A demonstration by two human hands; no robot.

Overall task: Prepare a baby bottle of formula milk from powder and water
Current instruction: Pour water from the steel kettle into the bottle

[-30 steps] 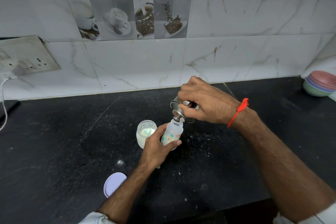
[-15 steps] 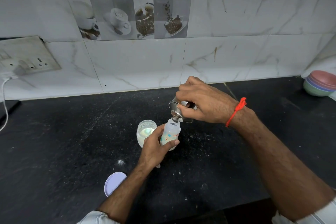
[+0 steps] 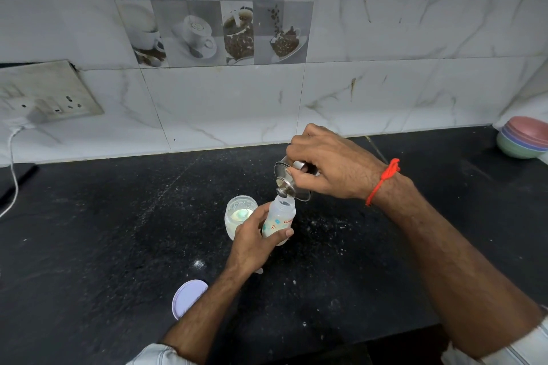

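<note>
A small translucent baby bottle [image 3: 280, 218] with coloured print stands on the black counter [image 3: 103, 246], its mouth open. My left hand [image 3: 252, 243] is wrapped around its lower body. My right hand [image 3: 329, 166] holds a steel cup [image 3: 289, 179] tipped steeply to the left, its rim right over the bottle's mouth. Just left of the bottle stands a clear jar [image 3: 238, 218] holding white powder, its top open.
A pale lilac lid [image 3: 188, 298] lies flat near the counter's front, beside my left forearm. Stacked pastel bowls [image 3: 523, 141] sit at the far right corner. A wall socket [image 3: 44, 93] with a white cable [image 3: 13, 175] is at the left. White specks dot the counter.
The steel cup has tipped a little further over the bottle's mouth. Both hands have stayed in nearly the same place.
</note>
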